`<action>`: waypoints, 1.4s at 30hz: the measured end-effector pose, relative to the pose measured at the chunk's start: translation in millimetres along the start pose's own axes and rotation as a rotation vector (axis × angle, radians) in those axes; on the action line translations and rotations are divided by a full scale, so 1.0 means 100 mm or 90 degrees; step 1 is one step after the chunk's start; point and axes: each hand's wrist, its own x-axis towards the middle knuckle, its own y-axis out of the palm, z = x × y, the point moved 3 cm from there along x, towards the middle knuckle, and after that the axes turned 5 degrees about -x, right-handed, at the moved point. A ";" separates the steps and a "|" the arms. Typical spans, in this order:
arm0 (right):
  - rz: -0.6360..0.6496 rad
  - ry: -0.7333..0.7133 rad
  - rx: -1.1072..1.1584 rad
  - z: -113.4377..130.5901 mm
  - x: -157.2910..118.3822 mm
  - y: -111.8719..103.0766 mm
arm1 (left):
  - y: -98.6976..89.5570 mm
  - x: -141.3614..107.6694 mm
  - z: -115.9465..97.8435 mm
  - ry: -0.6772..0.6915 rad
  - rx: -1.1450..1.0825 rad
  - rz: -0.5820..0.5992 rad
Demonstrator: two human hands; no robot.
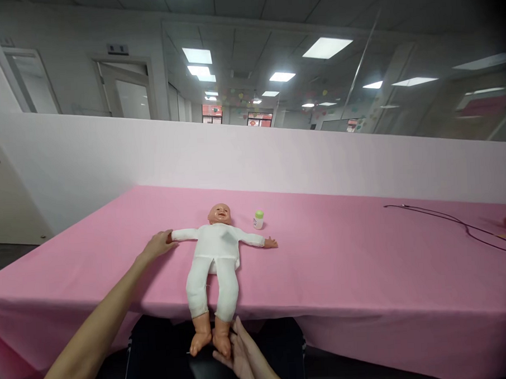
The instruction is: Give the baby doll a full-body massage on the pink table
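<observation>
Baby doll (212, 258), left hand (157, 245) open at its wrist (171, 236), right hand (243, 352) open by its feet (209, 336)

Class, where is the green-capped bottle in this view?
In the head view, the green-capped bottle stands on the pink tablecloth, right of the baby doll's head, beyond its outstretched arm.

Baby doll (216, 258) on its back on the table (335, 264), head away from you, feet past the near edge. Your left hand (157, 245) lay against the doll's hand on your left; your right hand (243, 352) lay below its feet. A small bottle (258, 220) stood beside the head, a cable (456, 223) lay well right, and a partition wall (234, 151) stood behind the table.
</observation>
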 end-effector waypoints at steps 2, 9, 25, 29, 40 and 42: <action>-0.089 -0.034 -0.006 -0.04 -0.08 -0.10 | 0.00 0.03 0.10 0.010 -0.028 0.022; -0.296 -0.361 -0.225 0.20 -0.30 -0.36 | -0.05 0.09 0.12 -0.104 -0.458 -0.011; 0.013 -0.470 -0.373 1.46 0.82 0.20 | 0.81 0.17 -1.04 0.083 -0.592 -0.147; -0.008 -0.413 -0.384 1.53 1.13 0.23 | 0.85 0.13 -1.05 0.071 -0.529 -0.115; 0.210 -0.234 -0.306 0.95 -0.13 -0.10 | 0.37 0.03 -0.30 -0.255 -0.768 -0.382; 0.204 -0.223 -0.314 0.98 -0.13 -0.05 | 0.37 0.05 -0.41 -0.212 -0.737 -0.365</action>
